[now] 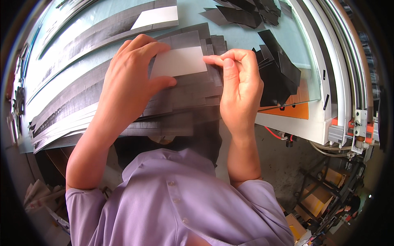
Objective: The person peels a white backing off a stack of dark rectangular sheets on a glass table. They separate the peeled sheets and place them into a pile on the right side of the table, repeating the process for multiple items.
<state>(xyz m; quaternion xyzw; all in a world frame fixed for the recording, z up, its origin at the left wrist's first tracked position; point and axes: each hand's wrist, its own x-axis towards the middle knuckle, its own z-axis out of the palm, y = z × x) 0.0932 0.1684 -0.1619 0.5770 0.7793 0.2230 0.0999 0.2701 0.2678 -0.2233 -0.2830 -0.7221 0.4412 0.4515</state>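
A white rectangular sheet (180,61) lies on a stack of thin dark grey sheets (188,88) in front of me. My left hand (131,69) rests over the stack, its thumb and fingers spread around the left end of the white piece. My right hand (243,78) is at the opposite end, with the index fingertip at the white piece's right edge. The thumb lies against the bent fingers of that hand; whether anything thin is between them is hidden.
Long dark strips (82,53) fan out to the left on a glass-topped table (191,16), another white piece (158,18) among them. Black offcuts (277,69) lie in piles at the right. Beyond the table edge runs a machine rail (349,61); cartons (318,201) stand below.
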